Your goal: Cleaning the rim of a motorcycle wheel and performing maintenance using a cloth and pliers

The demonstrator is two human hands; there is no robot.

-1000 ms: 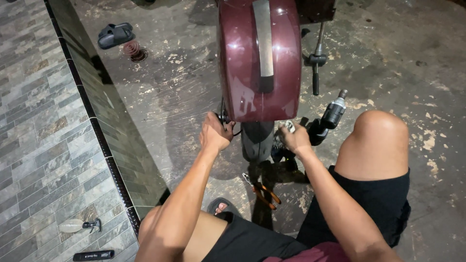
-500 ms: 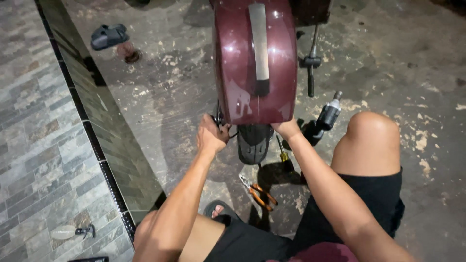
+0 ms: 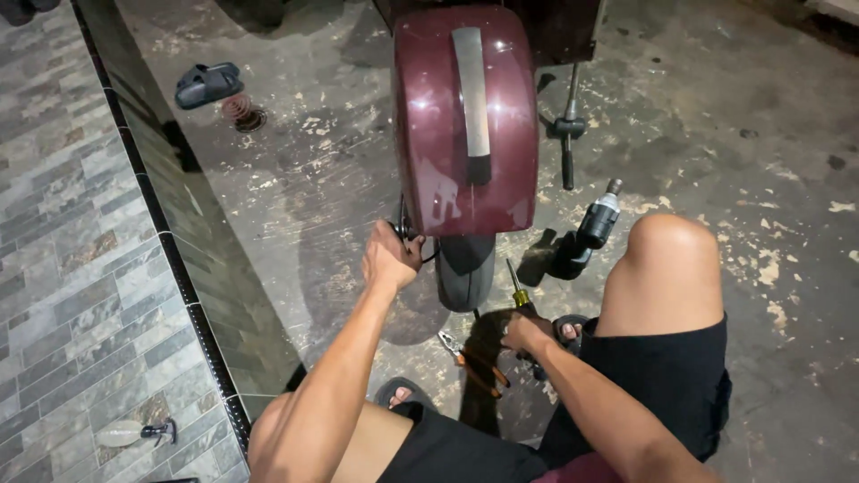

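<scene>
Two hands are working low at the front of a maroon mudguard (image 3: 465, 125) as we are looking down from the head camera. Our left hand (image 3: 390, 258) is clenching around something small at the mudguard's lower left edge, just beside the black tyre (image 3: 465, 273) — what exactly it is gripping we cannot tell. Our right hand (image 3: 526, 331) is now resting down near the floor, fingers closing around a screwdriver (image 3: 516, 292) with a yellow collar, its shaft pointing up toward the tyre. Half a second ago that hand was up at the mudguard's lower right edge; it has dropped away to the tool, so only the left hand is staying on the guard. Pliers with orange handles (image 3: 470, 356) are lying on the concrete just left of the right hand. A cordless drill (image 3: 586, 234) is leaning on the ground between the tyre and our right knee (image 3: 669, 246). Farther off, a dark sandal (image 3: 208, 84) is sitting near a floor drain (image 3: 240, 111), and a tiled wall (image 3: 63, 268) is running along our left — a small spray bottle (image 3: 134, 433) is lying on it.
</scene>
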